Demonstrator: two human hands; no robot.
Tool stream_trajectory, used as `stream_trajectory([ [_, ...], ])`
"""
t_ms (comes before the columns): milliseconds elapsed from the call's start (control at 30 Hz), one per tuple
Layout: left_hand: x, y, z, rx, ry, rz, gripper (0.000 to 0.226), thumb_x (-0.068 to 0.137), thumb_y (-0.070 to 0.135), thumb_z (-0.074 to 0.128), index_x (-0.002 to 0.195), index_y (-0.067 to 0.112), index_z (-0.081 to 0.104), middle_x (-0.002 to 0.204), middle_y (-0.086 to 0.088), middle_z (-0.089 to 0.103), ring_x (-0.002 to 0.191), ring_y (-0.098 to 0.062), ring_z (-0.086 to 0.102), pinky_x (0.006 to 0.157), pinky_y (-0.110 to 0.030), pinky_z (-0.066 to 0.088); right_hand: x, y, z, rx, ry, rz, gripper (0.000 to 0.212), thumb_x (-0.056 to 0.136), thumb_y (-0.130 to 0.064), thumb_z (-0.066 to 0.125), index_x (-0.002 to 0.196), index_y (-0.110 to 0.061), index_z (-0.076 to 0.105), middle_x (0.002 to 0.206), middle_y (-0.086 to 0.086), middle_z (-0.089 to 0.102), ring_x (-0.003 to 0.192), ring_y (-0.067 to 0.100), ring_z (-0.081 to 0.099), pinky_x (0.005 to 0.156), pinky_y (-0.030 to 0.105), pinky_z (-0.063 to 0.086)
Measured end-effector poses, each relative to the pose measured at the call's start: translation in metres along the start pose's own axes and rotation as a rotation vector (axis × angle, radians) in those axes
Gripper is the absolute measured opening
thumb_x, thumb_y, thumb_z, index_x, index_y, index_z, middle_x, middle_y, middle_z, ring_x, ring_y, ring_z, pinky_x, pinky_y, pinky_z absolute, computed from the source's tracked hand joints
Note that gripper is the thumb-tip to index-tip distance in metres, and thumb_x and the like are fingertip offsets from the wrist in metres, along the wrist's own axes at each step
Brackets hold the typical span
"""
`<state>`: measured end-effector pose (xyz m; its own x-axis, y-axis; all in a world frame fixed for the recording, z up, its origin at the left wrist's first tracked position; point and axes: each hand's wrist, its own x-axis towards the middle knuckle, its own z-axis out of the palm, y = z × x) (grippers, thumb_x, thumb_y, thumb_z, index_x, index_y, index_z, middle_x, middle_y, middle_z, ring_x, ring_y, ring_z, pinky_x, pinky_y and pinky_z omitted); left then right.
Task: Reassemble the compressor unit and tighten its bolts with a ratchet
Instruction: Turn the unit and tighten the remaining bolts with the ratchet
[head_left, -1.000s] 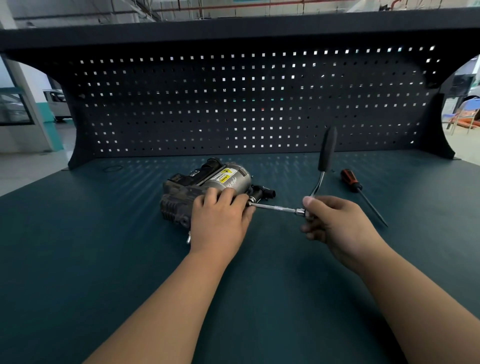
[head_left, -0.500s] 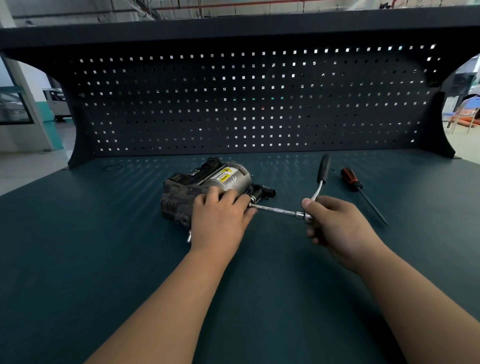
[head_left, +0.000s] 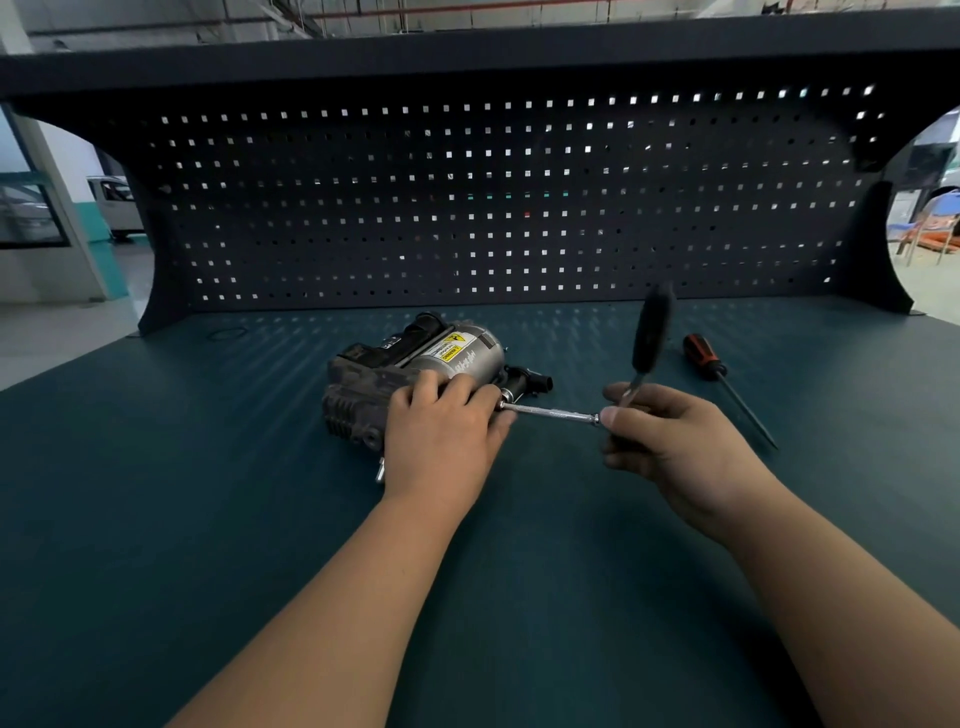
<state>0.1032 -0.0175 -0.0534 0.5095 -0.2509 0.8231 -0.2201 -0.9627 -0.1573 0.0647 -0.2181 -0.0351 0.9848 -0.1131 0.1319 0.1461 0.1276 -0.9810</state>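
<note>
left hand (head_left: 441, 436) grips down over the compressor unit (head_left: 415, 364), ratchet (head_left: 550, 414) runs straight out of the compressor's right end to the right hand (head_left: 670, 441), which pinches its head, handle (head_left: 652, 332) pointing up, so right does the swinging imo

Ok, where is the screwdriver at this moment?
In the head view the screwdriver lies on the right side of the workbench, just right of the raised black handle of the ratchet and beyond the right hand, which does not touch it.
</note>
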Motion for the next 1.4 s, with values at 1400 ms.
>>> stream_trajectory([
  [1400, 0.001, 0.0, -0.005, 0.031, -0.056, 0.0, 0.027, 0.078, 0.047, 0.071, 0.085, 0.021, 0.074, 0.08, 0.004, 0.066, 0.078, -0.028, 0.058, 0.061, -0.036, 0.044, 0.008, 0.01, 0.006, -0.072, 0.041, 0.332, 0.041, 0.098, -0.042, 0.05, 0.071, -0.012, 0.054, 0.051, 0.0, 0.059, 0.035, 0.01, 0.043, 0.033, 0.022, 0.032],
])
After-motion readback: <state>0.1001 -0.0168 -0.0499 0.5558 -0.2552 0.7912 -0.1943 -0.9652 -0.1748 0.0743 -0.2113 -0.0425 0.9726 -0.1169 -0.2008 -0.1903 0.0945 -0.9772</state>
